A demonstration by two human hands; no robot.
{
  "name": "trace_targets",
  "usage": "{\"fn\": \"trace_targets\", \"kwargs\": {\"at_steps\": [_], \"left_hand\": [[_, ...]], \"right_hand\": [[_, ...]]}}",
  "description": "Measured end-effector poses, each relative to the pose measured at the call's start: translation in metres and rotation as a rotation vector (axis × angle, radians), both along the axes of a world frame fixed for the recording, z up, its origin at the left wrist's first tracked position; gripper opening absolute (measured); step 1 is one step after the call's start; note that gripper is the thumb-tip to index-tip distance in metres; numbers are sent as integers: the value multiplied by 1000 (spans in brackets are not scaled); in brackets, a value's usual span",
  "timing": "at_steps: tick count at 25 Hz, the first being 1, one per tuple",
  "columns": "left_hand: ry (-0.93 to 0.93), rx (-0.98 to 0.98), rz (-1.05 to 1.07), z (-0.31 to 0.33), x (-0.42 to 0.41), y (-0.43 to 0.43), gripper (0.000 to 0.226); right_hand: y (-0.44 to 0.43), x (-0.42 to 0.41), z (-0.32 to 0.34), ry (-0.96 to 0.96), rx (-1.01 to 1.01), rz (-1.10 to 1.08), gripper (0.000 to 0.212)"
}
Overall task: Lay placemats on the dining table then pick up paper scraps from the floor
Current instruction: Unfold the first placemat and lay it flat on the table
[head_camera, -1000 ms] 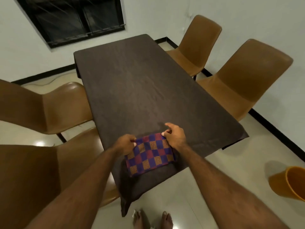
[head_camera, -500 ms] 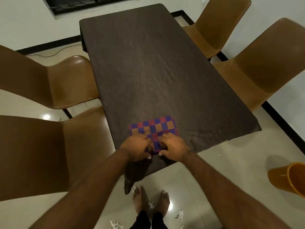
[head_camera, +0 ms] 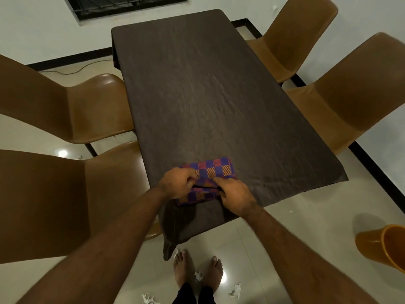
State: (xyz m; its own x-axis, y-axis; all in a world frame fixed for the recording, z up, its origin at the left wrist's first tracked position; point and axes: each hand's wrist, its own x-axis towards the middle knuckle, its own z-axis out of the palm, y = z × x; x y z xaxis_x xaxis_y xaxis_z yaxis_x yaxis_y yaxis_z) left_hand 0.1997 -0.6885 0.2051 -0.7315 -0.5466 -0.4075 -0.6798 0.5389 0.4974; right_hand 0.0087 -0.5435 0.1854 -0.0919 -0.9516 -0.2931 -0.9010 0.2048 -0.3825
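A folded stack of checked placemats (head_camera: 215,170), purple, red and orange, lies at the near end of the dining table (head_camera: 197,88), which wears a dark brown cloth. My left hand (head_camera: 178,185) pinches the stack's left edge. My right hand (head_camera: 235,197) grips its near right side, with fingers tucked between the layers, so the stack gapes a little. White paper scraps (head_camera: 198,275) lie on the tiled floor around my bare feet, with another scrap (head_camera: 235,289) to the right and one (head_camera: 148,299) to the left.
Two brown chairs stand on the left, the nearer one (head_camera: 54,202) against the table corner, and two on the right (head_camera: 355,91). An orange bin (head_camera: 381,246) sits on the floor at the right edge. A dark window (head_camera: 129,6) is in the far wall.
My hands slid from the stack's far corners to its near edge and worked into the layers. The camera tilted down, bringing my feet and the floor scraps into view.
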Motion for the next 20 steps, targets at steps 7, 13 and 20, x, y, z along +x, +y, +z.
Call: {"fn": "trace_targets", "kwargs": {"at_steps": [7,13,20], "left_hand": [[85,10,131,4,5,-15,14],[151,-62,170,10,-6,-19,15],[217,-334,-74,74,-40,-49,17]], "right_hand": [[-15,-8,17,-130,-17,-127,61],[-5,10,1,92,-73,-111,64],[-19,-41,58,-56,-455,-335,28]]}}
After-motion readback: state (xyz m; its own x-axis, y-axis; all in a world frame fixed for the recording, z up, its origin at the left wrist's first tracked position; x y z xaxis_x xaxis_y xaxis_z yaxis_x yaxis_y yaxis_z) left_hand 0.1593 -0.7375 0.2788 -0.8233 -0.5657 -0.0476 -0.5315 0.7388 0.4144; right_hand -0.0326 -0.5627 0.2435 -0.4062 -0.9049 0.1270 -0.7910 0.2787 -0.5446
